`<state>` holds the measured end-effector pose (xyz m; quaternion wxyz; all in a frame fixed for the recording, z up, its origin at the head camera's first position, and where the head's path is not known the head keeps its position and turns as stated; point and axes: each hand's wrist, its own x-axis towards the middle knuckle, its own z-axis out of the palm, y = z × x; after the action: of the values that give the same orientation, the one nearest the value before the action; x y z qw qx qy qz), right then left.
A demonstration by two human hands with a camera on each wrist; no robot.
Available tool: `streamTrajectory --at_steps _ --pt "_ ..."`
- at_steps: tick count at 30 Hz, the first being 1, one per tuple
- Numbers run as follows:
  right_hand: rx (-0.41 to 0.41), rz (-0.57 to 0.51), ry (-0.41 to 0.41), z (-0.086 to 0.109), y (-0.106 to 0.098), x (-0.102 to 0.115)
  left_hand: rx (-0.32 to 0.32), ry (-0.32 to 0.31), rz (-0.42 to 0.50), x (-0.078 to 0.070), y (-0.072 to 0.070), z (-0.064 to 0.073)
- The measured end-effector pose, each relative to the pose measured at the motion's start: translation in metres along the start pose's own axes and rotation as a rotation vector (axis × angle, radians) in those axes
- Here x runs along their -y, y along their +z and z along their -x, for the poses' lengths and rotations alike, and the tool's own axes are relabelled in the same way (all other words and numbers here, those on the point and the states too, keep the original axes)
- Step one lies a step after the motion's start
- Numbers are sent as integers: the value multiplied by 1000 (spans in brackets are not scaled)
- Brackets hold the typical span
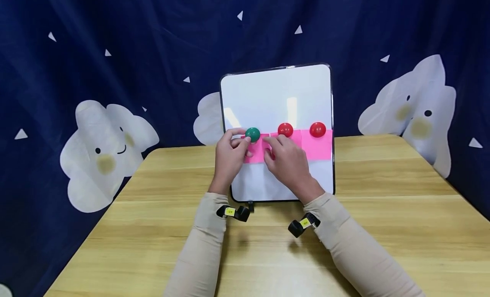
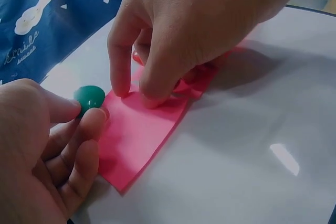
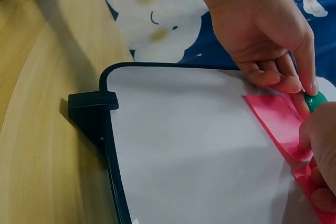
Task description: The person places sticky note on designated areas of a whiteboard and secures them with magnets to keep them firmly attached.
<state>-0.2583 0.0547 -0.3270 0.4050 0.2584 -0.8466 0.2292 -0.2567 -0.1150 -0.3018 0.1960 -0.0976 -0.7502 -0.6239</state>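
Note:
On an upright whiteboard (image 1: 268, 92), pink sticky notes stand side by side in a row. My left hand (image 1: 229, 156) pinches a round green magnet (image 1: 252, 134) between thumb and fingers, at the upper edge of the leftmost pink note (image 2: 142, 129). With its fingertips, my right hand (image 1: 289, 161) presses on that note's right part, where it meets the middle note; the hand partly covers the middle note. A red magnet (image 1: 285, 129) sits at the top of the middle note, another red magnet (image 1: 317, 129) at the top of the right note (image 1: 319, 149).
The whiteboard has a black frame and stands on a wooden table (image 1: 153, 229) near its back edge. A black stand foot (image 3: 92, 111) shows at the board's lower edge. Behind hangs a dark blue curtain (image 1: 153, 41) with white clouds.

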Motion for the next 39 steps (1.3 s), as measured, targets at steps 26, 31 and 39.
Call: streamTrajectory --at_steps 26,31,39 --pt "6 -10 11 0 0 2 -123 0 -168 -5 11 0" --pt "7 -8 8 0 0 2 -146 25 -222 -4 12 0" --pt "10 -5 7 0 0 2 -150 52 -239 -4 13 0"
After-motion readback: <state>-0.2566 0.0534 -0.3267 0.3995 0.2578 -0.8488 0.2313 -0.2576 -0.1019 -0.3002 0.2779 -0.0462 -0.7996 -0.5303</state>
